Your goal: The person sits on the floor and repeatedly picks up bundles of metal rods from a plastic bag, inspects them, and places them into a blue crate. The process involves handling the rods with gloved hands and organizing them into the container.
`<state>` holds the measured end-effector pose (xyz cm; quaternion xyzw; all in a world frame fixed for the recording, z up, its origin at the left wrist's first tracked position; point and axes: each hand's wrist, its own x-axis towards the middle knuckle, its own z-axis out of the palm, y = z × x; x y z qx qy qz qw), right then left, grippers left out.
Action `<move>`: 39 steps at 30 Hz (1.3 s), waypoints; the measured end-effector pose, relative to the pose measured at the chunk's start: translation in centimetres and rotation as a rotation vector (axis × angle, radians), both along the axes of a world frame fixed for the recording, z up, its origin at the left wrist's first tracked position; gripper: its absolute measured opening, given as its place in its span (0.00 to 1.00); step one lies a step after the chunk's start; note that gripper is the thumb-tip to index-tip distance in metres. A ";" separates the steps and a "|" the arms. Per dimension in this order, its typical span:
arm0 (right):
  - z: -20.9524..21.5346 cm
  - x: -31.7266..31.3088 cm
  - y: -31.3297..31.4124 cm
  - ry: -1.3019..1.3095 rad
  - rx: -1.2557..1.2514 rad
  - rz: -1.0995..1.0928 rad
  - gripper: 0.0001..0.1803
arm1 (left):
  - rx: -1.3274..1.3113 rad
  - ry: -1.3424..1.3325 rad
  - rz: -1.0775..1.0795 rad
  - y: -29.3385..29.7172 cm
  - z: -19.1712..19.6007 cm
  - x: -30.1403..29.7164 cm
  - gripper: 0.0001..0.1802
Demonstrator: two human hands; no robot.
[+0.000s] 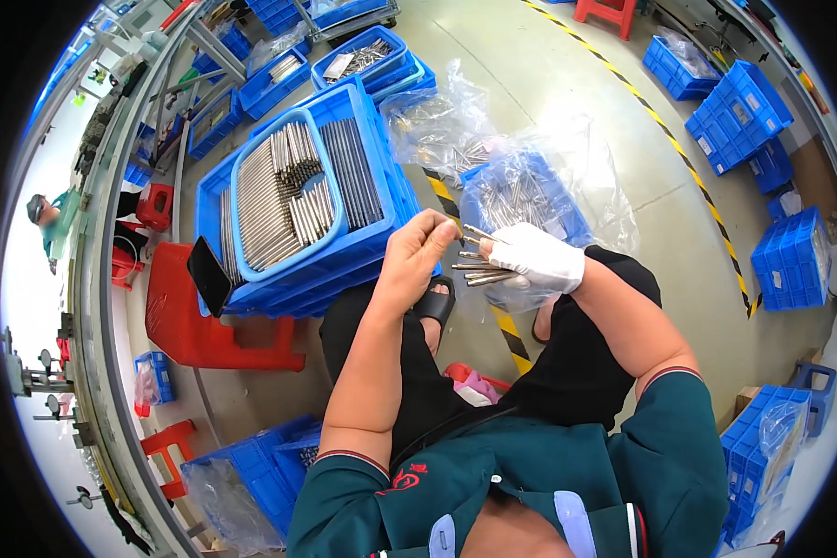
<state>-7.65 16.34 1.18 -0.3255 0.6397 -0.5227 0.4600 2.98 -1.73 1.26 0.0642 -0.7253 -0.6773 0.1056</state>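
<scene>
My right hand (538, 259), in a white glove, is closed around several slim metal rods (485, 277), their ends fanning out to the left. My bare left hand (420, 249) is pinched at the end of the uppermost rod; its fingertips are partly hidden. Both hands are above my knees. To the left, a light blue tray (329, 172) holds rows of similar rods (260, 209), with a gap in the rows at its right. It rests on stacked blue crates (321, 293). Beyond my right hand, a blue crate (575, 212) lined with clear plastic contains loose rods (516, 191).
A dark flat panel (211, 276) leans at the tray's near left corner. A red stool (191, 321) stands left of the stack. More blue crates (739, 116) line the right side. Yellow-black tape (684, 144) crosses the floor. Another person (56, 219) is at far left.
</scene>
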 end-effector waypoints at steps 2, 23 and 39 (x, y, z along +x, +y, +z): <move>0.2 -0.1 0.0 0.042 0.036 0.008 0.23 | 0.033 -0.087 -0.034 -0.2 -0.2 0.1 0.13; 1.4 -0.2 0.0 0.418 0.119 -0.076 0.24 | 0.172 -0.107 0.004 0.2 -0.6 -0.3 0.14; 1.0 -0.1 -0.2 0.477 0.172 -0.006 0.27 | -0.021 -0.089 0.015 0.3 0.0 -0.3 0.11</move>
